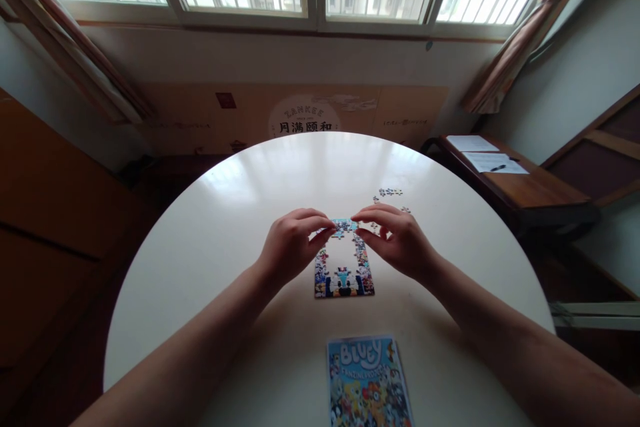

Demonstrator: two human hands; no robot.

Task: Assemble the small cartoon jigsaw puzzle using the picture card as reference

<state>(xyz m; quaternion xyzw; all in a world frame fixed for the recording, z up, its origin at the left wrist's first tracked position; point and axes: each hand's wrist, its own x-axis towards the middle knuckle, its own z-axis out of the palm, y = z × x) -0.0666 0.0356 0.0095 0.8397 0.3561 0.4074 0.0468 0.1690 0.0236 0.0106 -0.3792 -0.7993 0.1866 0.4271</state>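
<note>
A partly assembled jigsaw puzzle (346,284) lies on the round white table (200,280). Its border is joined into an upright rectangle around a bare white middle, with a dark blue animal face along the near side. At the far left corner of it, my left hand (299,238) is closed in a pinch, thumb against fingers. My right hand (395,238) curls over the far right corner, index finger and thumb close together. Whatever sits between the fingertips of either hand is too small to make out. Several loose puzzle pieces (390,192) lie beyond my right hand.
A colourful printed picture sheet (367,380) marked "BLUEY" lies at the near side of the table. To the right, a wooden side table (545,183) holds papers (495,163) and a pen. Windows and a long printed cardboard panel (410,103) stand behind the table.
</note>
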